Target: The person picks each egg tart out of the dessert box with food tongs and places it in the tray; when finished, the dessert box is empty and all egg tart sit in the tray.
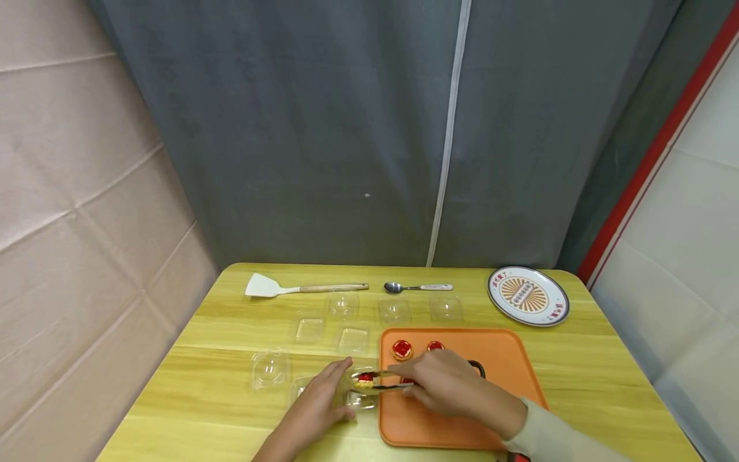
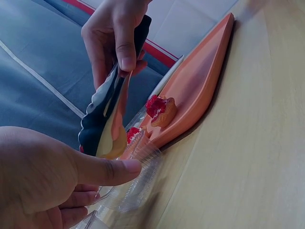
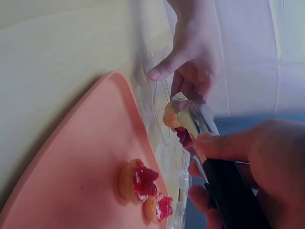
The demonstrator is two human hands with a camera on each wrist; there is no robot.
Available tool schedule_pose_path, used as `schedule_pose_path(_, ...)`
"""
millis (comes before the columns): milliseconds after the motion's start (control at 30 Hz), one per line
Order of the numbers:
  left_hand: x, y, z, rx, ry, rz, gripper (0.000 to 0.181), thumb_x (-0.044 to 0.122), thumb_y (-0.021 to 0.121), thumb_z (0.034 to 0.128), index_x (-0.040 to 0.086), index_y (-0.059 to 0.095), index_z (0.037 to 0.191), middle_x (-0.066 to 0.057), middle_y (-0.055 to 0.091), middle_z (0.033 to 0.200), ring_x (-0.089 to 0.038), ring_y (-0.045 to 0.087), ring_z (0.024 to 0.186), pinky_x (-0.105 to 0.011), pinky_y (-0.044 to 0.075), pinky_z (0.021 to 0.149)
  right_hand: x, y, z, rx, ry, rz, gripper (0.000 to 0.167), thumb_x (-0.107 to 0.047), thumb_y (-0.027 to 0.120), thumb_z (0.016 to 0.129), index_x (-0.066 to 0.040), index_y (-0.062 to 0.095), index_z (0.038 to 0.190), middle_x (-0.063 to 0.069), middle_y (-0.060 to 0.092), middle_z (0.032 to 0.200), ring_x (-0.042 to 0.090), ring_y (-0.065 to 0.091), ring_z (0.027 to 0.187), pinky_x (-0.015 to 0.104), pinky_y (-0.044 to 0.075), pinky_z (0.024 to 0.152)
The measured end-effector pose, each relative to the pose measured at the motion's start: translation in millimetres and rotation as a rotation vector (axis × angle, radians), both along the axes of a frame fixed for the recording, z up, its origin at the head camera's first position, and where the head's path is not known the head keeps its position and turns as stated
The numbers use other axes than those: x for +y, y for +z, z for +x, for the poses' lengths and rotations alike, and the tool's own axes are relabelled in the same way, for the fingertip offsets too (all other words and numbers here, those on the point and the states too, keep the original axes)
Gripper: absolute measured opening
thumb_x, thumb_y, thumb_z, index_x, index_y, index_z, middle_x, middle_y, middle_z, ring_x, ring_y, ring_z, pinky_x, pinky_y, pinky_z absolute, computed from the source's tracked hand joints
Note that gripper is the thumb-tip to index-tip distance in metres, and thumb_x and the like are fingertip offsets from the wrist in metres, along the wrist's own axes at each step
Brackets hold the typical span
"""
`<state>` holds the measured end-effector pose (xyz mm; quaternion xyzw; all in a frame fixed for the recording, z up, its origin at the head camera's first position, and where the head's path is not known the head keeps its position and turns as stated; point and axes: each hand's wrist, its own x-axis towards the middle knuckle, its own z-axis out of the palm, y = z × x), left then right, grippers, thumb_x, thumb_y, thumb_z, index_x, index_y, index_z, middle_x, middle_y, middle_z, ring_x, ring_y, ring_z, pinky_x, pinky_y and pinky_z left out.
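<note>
My right hand [image 1: 444,384] grips black-handled metal tongs [image 3: 233,191]. Between the tongs' tips is a small tart [image 3: 170,115] with a red fruit-like topping, over a clear plastic box [image 1: 360,401]. Whether that tart touches the box is hard to tell. On the box's left side, my left hand [image 1: 317,401] holds it with thumb and fingers spread around its edge. Just right of the box lies an orange tray [image 1: 502,350]. More red-topped tarts sit on it, one at the far left [image 1: 402,350], another [image 1: 435,346] partly behind my right hand.
Several clear plastic pieces, such as one at left [image 1: 271,370] and one at the back [image 1: 395,310], lie around the tray. Along the table's far side are a white spatula [image 1: 306,288], a metal spoon [image 1: 416,287] and a patterned plate [image 1: 528,296]. A grey curtain [image 1: 323,141] hangs behind.
</note>
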<state>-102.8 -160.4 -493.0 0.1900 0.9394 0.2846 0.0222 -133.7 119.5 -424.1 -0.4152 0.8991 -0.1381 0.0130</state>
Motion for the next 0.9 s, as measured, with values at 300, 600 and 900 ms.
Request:
schedule_pose_path(300, -0.3, -0.3, 0.3, -0.005, 0.002, 0.025, 0.093, 0.026, 0.089, 0.0773, 0.001, 0.043, 0.154, -0.017, 0.051, 0.153, -0.041, 0.053, 0.135, -0.058, 0.046, 0.110, 30, 0.0, 4.2, 0.023, -0.044, -0.062, 0.046, -0.023, 0.077, 0.092, -0.033, 0.069, 0.136, -0.012, 0.076, 0.107, 0.000, 0.045, 0.063, 0.022, 0.040, 0.054)
schedule_pose_path(600, 0.0, 1.0, 0.9, -0.012, -0.004, 0.028, 0.093, 0.025, 0.089, 0.0779, 0.001, 0.042, 0.155, -0.015, 0.051, 0.152, -0.040, 0.053, 0.135, -0.057, 0.047, 0.110, 64, 0.7, 13.4, -0.006, -0.156, -0.077, 0.045, -0.023, 0.079, 0.092, -0.030, 0.070, 0.135, -0.007, 0.077, 0.114, -0.002, 0.047, 0.065, 0.022, 0.041, 0.057)
schedule_pose_path(900, 0.4, 2.6, 1.7, -0.018, -0.004, 0.017, 0.093, 0.025, 0.089, 0.0784, 0.002, 0.042, 0.155, -0.015, 0.050, 0.153, -0.040, 0.053, 0.136, -0.056, 0.047, 0.110, 100, -9.6, 23.7, -0.003, -0.258, -0.086, 0.045, -0.023, 0.080, 0.091, -0.030, 0.071, 0.134, -0.010, 0.076, 0.113, 0.004, 0.068, 0.087, 0.027, 0.054, 0.060)
